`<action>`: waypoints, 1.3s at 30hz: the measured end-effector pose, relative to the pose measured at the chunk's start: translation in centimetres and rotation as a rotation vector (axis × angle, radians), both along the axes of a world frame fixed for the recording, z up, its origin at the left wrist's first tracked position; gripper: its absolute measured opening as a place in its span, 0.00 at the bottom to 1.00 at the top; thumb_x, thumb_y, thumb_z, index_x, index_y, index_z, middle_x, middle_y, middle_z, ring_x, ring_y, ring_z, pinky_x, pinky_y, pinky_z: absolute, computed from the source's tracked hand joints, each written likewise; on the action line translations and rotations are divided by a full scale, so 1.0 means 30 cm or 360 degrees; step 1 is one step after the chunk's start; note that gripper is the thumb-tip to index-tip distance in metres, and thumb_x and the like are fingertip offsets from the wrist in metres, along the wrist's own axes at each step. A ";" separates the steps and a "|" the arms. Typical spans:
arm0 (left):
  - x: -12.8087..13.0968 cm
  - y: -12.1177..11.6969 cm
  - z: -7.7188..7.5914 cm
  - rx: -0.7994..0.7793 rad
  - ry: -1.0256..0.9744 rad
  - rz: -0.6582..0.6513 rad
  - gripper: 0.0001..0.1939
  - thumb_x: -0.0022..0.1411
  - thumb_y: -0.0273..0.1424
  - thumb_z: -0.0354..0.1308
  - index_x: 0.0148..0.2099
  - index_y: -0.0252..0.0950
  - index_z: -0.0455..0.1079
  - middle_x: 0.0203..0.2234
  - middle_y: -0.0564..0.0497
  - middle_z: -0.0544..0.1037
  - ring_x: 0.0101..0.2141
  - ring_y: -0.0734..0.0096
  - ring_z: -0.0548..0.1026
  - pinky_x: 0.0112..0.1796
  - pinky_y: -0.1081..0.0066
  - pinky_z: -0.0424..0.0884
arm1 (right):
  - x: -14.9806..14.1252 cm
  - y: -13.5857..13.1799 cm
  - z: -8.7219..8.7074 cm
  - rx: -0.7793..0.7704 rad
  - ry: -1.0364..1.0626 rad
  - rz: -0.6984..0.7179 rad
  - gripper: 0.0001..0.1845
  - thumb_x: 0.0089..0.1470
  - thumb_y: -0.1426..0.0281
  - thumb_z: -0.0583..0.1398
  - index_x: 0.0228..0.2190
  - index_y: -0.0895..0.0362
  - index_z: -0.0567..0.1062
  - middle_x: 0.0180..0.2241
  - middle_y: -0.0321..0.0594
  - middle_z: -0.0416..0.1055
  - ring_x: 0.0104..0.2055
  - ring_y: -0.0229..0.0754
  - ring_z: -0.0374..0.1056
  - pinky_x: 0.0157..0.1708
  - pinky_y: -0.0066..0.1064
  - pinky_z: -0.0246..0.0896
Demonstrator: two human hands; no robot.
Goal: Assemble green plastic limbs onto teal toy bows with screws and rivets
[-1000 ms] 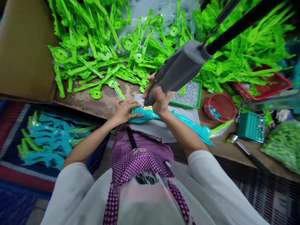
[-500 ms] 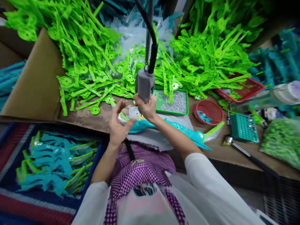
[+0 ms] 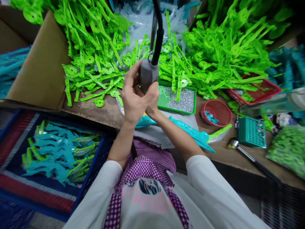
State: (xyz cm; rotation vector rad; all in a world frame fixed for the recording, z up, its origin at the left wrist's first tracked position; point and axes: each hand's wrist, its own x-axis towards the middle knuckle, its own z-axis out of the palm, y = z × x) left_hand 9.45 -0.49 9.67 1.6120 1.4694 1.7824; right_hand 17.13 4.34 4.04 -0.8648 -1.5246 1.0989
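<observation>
A grey powered screwdriver [image 3: 148,73] hangs upright from a black cable over the bench. My right hand [image 3: 152,101] is wrapped round its lower body. My left hand [image 3: 132,95] is raised in front of the tool, fingers curled against its side and thumb up near the top. Below both hands a teal plastic toy part [image 3: 190,132] lies on a white cloth [image 3: 157,135] at the bench's near edge.
Heaps of bright green plastic parts [image 3: 209,54] cover the back of the bench. A green tray of screws [image 3: 181,101], a round red basket [image 3: 217,112], a teal screw holder [image 3: 252,131] and a hammer [image 3: 250,158] lie to the right. A blue crate of teal parts [image 3: 59,152] stands lower left.
The screwdriver swung from tilted on the teal part to upright. My left hand left the part, opened, then rose onto the tool. The view shifted upward.
</observation>
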 end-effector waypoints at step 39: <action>-0.206 -0.215 -0.355 -0.1014 0.0954 -0.0645 0.40 0.49 0.47 0.74 0.61 0.41 0.67 0.61 0.40 0.71 0.64 0.40 0.60 0.61 0.41 0.53 | 0.054 -0.059 0.048 -0.0234 0.0251 -0.0080 0.32 0.50 0.36 0.56 0.31 0.52 0.75 0.16 0.29 0.63 0.18 0.36 0.63 0.21 0.32 0.64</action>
